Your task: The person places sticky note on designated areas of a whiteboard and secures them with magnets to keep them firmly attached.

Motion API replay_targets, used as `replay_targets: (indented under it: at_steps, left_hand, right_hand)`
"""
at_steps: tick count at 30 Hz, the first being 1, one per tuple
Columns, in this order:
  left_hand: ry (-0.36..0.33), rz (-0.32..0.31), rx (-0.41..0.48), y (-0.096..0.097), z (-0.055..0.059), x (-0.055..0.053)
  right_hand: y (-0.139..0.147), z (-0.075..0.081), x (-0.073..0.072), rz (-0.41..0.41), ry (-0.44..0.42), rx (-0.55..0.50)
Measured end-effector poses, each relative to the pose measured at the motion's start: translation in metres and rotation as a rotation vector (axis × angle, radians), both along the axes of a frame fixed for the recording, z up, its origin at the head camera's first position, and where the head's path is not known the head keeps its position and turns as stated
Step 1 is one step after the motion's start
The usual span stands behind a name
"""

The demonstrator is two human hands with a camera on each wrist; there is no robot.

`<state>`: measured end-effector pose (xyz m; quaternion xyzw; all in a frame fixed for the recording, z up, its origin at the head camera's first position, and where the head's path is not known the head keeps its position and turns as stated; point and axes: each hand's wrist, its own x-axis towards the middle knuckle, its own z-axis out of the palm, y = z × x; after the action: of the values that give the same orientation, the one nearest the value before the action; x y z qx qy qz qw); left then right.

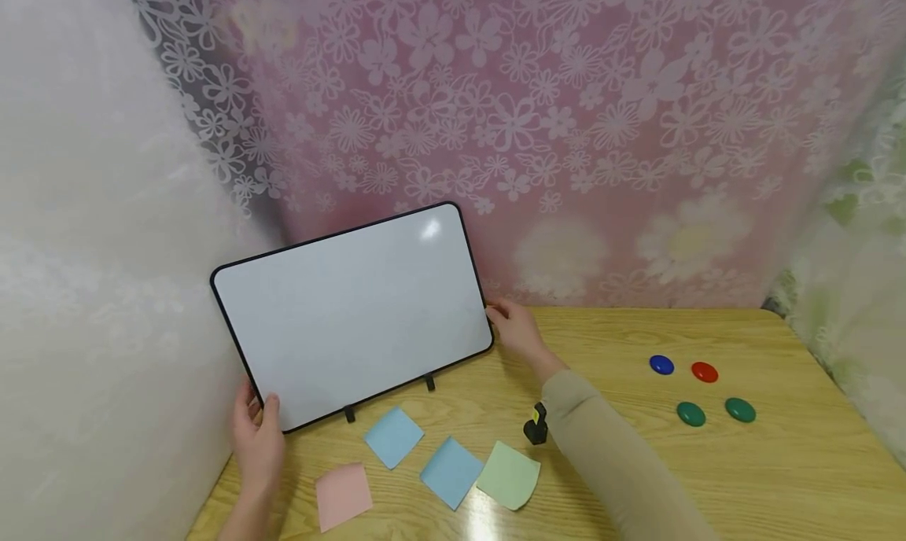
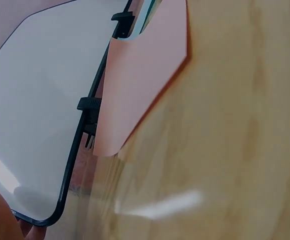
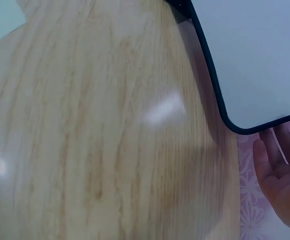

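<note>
The left hand (image 1: 258, 439), at the lower left of the frame, pinches the side of a whiteboard (image 1: 354, 321), its thumb in front and fingers behind. The right hand (image 1: 520, 333), near the centre, grips the opposite side likewise, barely parted over the thin edge. The board stands left of centre, leaning, its right end higher in view; whether its two black feet (image 1: 349, 414) bear any weight I can't tell.

I'd guess it's light and stiff, the glossy face slippery and easily scuffed, so the black frame (image 1: 336, 236) is the place to hold, one hand per side, as here.

Below lie pink, blue and green paper notes (image 1: 344, 496) on a shiny wood-grain table (image 1: 800, 478); four coloured discs (image 1: 661, 365) sit at right. A pink flowered curtain (image 1: 531, 116) fills the upper frame, with a pale wall-like surface (image 1: 92, 289) down the left.
</note>
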<state>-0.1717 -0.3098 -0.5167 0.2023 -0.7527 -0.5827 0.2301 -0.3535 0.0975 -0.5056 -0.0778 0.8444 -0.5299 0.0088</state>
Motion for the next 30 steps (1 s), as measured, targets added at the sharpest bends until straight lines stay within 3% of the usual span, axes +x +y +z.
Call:
replay_targets:
  at_steps: [5,11,17,30]
  left_hand:
    - [-0.055,-0.013,-0.049,-0.009,-0.005,-0.001]
    - [-0.118,0.021,-0.092,-0.018,-0.008,0.000]
    - [-0.159,0.036,-0.131,-0.024,-0.006,0.000]
    - [-0.241,-0.009,-0.208,-0.035,0.004,-0.005]
  right_hand:
    - [-0.006,0.006,-0.002,0.002,-0.016,0.025]
    - [-0.008,0.005,-0.005,-0.005,-0.015,0.047]
    - [-0.008,0.006,-0.005,-0.027,-0.040,0.057]
    - [-0.011,0.003,-0.006,-0.070,-0.010,0.097]
